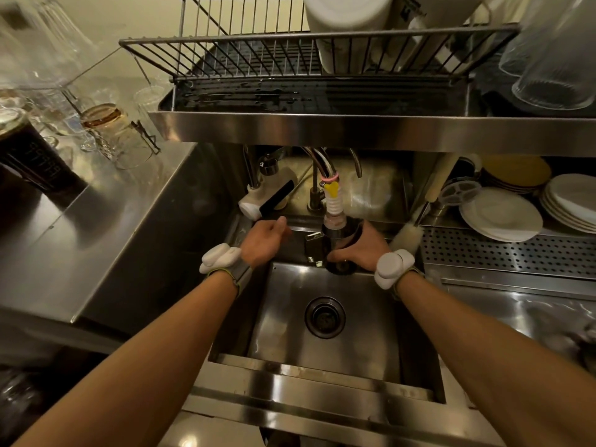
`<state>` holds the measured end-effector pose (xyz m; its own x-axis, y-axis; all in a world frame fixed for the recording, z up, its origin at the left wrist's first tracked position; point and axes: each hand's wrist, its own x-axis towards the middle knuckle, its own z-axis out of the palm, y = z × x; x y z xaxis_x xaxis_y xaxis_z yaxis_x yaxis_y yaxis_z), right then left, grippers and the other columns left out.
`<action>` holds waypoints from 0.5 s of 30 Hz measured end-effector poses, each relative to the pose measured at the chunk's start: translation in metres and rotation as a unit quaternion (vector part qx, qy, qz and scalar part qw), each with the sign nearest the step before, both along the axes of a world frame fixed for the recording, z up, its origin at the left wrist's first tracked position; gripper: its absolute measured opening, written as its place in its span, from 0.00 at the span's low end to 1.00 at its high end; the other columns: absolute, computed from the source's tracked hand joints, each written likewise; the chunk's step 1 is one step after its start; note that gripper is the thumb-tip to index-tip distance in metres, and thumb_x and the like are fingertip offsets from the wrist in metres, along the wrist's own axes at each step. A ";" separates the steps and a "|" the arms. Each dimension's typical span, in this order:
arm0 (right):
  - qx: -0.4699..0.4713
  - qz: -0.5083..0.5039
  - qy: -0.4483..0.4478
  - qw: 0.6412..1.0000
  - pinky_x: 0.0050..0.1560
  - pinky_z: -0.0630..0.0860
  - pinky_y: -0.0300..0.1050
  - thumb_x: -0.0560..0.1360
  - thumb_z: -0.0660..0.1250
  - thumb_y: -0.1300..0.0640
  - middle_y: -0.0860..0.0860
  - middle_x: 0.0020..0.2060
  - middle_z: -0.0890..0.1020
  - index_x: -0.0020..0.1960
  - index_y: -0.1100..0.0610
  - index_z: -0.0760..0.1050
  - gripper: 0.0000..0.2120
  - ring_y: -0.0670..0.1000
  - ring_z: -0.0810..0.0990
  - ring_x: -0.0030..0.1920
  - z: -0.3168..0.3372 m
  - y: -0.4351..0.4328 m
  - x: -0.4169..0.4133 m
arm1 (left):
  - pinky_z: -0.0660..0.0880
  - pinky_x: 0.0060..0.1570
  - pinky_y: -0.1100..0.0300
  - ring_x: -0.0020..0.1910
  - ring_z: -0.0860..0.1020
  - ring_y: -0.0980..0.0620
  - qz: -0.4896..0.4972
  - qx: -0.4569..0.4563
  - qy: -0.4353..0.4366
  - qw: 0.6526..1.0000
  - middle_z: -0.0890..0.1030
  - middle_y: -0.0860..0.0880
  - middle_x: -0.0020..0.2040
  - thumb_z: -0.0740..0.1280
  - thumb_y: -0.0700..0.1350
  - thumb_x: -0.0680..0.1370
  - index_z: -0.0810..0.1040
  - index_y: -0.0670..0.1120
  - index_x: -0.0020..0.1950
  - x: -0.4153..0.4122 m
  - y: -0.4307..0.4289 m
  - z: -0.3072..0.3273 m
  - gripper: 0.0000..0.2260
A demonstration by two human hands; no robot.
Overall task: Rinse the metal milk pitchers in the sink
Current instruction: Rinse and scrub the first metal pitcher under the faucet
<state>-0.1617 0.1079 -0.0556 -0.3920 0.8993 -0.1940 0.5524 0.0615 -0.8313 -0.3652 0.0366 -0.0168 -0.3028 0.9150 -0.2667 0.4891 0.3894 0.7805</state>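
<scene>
My right hand (362,248) grips a dark metal milk pitcher (340,250) and holds it up under the faucet's ribbed white spout (334,209), at the back of the steel sink (290,317). The spout's end sits at the pitcher's mouth. My left hand (263,241) hovers just left of the pitcher, below a white and black tap handle (269,196), fingers loosely curled with nothing in them. Whether water runs I cannot tell.
A round drain (325,317) lies mid-basin. A steel shelf with a wire dish rack (290,59) hangs low over the faucet. White plates (503,214) and a bottle brush (408,235) stand right; glass jars (113,133) stand on the left counter.
</scene>
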 end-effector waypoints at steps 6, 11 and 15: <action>0.008 0.044 0.000 0.999 0.60 0.75 0.50 0.54 0.80 0.49 0.49 0.53 0.80 0.61 0.56 0.72 0.38 0.50 0.79 0.54 0.007 0.000 -0.010 | 0.72 0.62 0.49 0.55 0.78 0.42 0.006 -0.009 0.000 1.000 0.81 0.39 0.54 0.52 0.51 0.83 0.80 0.40 0.54 -0.004 -0.001 -0.004 0.21; -0.002 0.004 0.004 1.000 0.63 0.73 0.50 0.56 0.81 0.51 0.51 0.59 0.78 0.65 0.57 0.69 0.41 0.52 0.76 0.60 0.005 0.006 0.003 | 0.72 0.61 0.47 0.53 0.79 0.44 -0.005 -0.002 -0.005 1.000 0.82 0.41 0.52 0.52 0.53 0.82 0.80 0.45 0.49 0.000 -0.005 -0.004 0.19; -0.014 0.026 0.020 0.999 0.63 0.73 0.53 0.56 0.81 0.51 0.51 0.58 0.79 0.64 0.57 0.71 0.40 0.52 0.77 0.59 0.006 0.000 -0.007 | 0.73 0.58 0.49 0.53 0.79 0.46 -0.011 -0.020 -0.032 0.999 0.82 0.44 0.52 0.54 0.57 0.81 0.80 0.45 0.51 0.006 -0.003 0.001 0.20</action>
